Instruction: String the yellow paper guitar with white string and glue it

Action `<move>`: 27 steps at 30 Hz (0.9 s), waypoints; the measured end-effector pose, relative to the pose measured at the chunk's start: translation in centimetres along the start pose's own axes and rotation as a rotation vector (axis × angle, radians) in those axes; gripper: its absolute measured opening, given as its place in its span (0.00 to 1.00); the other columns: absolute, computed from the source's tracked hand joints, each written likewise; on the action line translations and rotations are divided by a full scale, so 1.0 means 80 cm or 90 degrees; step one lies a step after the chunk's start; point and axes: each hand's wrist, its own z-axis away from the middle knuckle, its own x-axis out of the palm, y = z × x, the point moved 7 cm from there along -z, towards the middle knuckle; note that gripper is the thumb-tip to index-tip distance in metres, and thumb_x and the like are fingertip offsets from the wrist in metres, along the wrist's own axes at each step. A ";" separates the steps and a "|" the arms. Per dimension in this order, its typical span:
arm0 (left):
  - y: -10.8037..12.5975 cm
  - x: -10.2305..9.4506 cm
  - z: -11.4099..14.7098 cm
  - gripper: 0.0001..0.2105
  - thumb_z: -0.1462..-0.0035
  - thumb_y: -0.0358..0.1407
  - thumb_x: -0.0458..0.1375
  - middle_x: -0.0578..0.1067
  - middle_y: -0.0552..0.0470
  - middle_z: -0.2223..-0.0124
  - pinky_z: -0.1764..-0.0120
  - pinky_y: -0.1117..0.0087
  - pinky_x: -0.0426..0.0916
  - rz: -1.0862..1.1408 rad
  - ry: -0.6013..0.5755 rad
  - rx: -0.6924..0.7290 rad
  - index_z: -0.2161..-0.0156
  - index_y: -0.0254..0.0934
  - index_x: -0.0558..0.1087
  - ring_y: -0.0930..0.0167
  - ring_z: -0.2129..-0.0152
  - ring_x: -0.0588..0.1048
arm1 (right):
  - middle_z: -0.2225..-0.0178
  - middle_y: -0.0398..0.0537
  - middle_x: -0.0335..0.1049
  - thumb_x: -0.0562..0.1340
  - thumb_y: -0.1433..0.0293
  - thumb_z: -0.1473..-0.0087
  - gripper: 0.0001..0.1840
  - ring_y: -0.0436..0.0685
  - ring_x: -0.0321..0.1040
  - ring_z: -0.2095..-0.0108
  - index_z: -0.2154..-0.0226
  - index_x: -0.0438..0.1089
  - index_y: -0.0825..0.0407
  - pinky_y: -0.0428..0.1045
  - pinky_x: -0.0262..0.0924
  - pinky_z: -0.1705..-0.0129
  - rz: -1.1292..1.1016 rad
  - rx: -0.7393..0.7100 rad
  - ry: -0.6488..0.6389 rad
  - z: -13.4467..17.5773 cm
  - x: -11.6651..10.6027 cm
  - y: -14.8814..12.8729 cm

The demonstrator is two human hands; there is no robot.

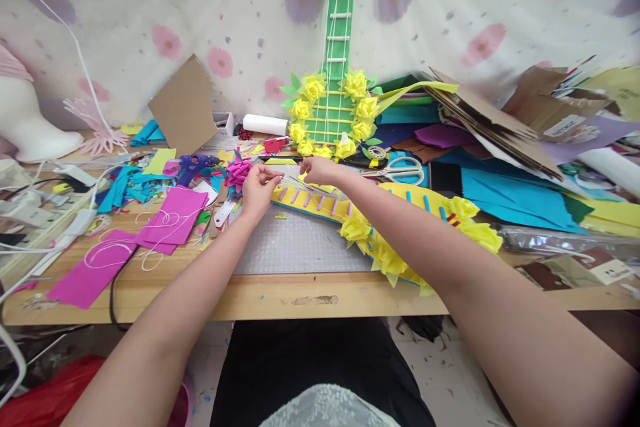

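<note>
A yellow craft guitar (320, 205) with purple and blue bars and yellow paper flowers lies across the grey cutting mat (290, 247). My left hand (259, 188) is at the narrow end of its neck, thumb and fingers pinched on a thin white string. Just to the right, my right hand (319, 170) is closed above the neck, its fingertips pinched at the string too, partly hidden by the hand. Right behind my left hand sits a pink paper bundle (239, 172). My right forearm passes over the guitar's body. White-handled scissors (400, 171) lie beyond it.
A green craft guitar (340, 47) with yellow flowers leans against the flowered curtain. At left are a blue glue gun (197, 167), magenta sheets (173, 217) and tangled cables. A black phone (445, 179), blue sheets (515, 197) and stacked cardboard (493, 123) crowd the right.
</note>
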 end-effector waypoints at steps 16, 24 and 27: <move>0.012 0.003 0.001 0.08 0.57 0.29 0.60 0.76 0.51 0.69 0.62 0.69 0.69 -0.035 -0.048 0.028 0.69 0.36 0.68 0.71 0.68 0.76 | 0.84 0.36 0.56 0.60 0.76 0.51 0.08 0.42 0.52 0.83 0.78 0.61 0.54 0.41 0.51 0.79 -0.363 -0.049 -0.127 0.013 0.038 -0.020; 0.020 0.004 0.003 0.07 0.56 0.31 0.57 0.76 0.50 0.67 0.61 0.69 0.69 -0.087 -0.074 0.046 0.68 0.35 0.70 0.72 0.67 0.75 | 0.85 0.35 0.50 0.59 0.73 0.50 0.06 0.42 0.45 0.84 0.77 0.64 0.56 0.41 0.43 0.82 -0.322 -0.053 -0.122 0.008 0.040 -0.017; 0.021 0.003 0.003 0.07 0.57 0.30 0.57 0.75 0.50 0.66 0.60 0.69 0.69 -0.087 -0.084 0.049 0.68 0.35 0.70 0.72 0.66 0.74 | 0.85 0.35 0.48 0.60 0.71 0.52 0.06 0.42 0.44 0.84 0.78 0.65 0.56 0.42 0.41 0.82 -0.300 -0.047 -0.090 0.006 0.036 -0.017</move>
